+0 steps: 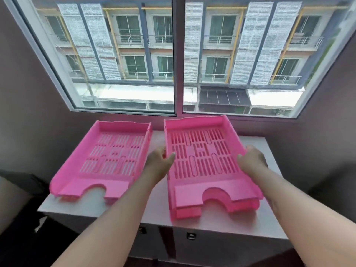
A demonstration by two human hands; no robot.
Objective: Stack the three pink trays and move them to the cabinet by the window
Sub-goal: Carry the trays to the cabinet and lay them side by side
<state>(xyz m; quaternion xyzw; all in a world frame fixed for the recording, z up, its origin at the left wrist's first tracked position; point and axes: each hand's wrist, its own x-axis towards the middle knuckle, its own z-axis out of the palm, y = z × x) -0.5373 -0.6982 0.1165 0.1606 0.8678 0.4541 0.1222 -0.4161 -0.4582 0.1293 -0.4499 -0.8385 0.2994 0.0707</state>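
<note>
Head view, the only one. A white cabinet (258, 145) stands under the window (177, 54); its top is the surface carrying all the pink trays.

Right of centre: a nested stack (202, 162), apparently two trays, since a second front lip shows below the upper one at the near edge. Long axis runs from the person toward the window, cut-out front nearest the person. The stack looks slightly tilted; whether it rests fully on the surface cannot be told.

Left hand (160, 159): clamped on the stack's left wall, thumb over the rim and inside the tray, fingers hidden outside the wall. Right hand (252, 157): clamped on the right wall about midway along, thumb over the rim in the same way. Both grips are closed around the stack's side walls, neither spread free.

Single tray (102, 158): lies to the left of the stack, just beside it, walls not clearly touching. Same orientation, long axis roughly parallel, its near end overhanging the cabinet's front edge a little. No hand on it.

Judgement: trays are at the cabinet, but stacking is incomplete, two of three nested. The next move turns on the sideways offset: the single tray sits directly left of the held stack, nearest the left hand, axes already aligned, so joining them needs a lift and a lateral shift, little rotation.
</note>
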